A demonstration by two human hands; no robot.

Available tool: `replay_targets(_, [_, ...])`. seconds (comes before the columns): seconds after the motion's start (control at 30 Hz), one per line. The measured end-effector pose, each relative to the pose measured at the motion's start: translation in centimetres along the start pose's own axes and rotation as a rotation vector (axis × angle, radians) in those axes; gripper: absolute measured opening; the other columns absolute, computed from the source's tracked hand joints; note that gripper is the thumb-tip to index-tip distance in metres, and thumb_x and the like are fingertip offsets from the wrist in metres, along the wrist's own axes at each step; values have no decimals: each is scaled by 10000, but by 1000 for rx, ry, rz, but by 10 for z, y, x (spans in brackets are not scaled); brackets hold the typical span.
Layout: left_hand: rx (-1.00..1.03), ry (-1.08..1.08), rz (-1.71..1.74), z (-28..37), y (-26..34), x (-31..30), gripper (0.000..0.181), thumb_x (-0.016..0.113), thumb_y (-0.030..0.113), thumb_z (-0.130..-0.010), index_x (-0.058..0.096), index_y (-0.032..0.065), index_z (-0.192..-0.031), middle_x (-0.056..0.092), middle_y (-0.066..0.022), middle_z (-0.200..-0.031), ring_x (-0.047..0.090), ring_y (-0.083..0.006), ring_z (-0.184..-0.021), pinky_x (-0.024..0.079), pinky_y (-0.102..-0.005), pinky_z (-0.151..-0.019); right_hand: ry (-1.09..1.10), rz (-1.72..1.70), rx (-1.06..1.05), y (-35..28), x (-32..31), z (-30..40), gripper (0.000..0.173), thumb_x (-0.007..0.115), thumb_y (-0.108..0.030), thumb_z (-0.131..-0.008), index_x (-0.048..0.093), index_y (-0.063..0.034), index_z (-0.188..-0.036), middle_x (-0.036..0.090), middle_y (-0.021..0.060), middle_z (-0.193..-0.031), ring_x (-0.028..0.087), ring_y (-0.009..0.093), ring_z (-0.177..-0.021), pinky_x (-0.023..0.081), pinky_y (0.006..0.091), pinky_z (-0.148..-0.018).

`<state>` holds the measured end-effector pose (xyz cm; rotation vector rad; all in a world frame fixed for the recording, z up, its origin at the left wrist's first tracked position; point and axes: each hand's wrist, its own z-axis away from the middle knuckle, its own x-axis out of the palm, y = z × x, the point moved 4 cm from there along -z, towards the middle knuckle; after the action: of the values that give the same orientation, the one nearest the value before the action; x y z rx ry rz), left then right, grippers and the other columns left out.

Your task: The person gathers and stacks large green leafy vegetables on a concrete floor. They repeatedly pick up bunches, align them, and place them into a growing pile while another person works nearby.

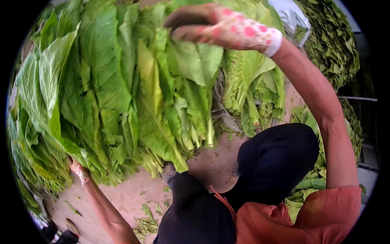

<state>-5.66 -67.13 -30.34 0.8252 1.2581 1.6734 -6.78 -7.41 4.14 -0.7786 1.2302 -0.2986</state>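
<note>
Long green leaves, which look like tobacco (103, 64), lie in a wide heap before me, their pale stalk ends towards my knees. My left hand (78, 170), in a patterned glove, is at the stalk end of large leaves at the lower left; its fingers are partly hidden under them, so its grip cannot be told. Above the heap is my right hand (222, 29), in a white glove with pink dots. It is slightly blurred, with thumb and fingers apart and nothing between them. A yellowish leaf (150, 82) lies on the heap's middle.
Leaf scraps (146, 225) lie on the reddish floor (122, 201). At the upper right stand a large pile of darker leaves (329, 39) and a white plastic sheet (291, 16). More leaves lie beside my right knee. Another person's shoe (72, 227) shows at the lower left.
</note>
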Motion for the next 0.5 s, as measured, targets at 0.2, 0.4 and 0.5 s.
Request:
replay_targets(0.2, [196, 369, -673, 11, 76, -7, 385, 547, 285, -928, 570, 19, -1205, 622, -119, -1143, 599, -232, -980, 474, -324, -870, 885, -82, 869, 151, -55, 303, 403, 552, -300, -906, 557, -32, -1207, 575, 174, -1176, 627, 243, -984, 522, 335, -876])
replay_targets(0.4, [689, -318, -650, 181, 211, 271, 239, 560, 136, -925, 624, 42, -1136, 638, -94, -1109, 597, -183, -1009, 467, -299, -894, 1061, -497, 1001, 207, 94, 412, 331, 608, -207, -869, 572, 14, -1113, 658, 136, -1002, 642, 219, -902, 502, 311, -828])
replay_targets(0.5, [604, -822, -636, 294, 195, 415, 284, 623, 54, -850, 611, 34, -1134, 632, -116, -1116, 599, -208, -1003, 474, -333, -909, 1054, 191, 1013, 205, 70, 424, 504, 645, -216, -810, 485, 4, -1234, 561, 222, -1177, 557, 321, -1076, 425, 406, -948])
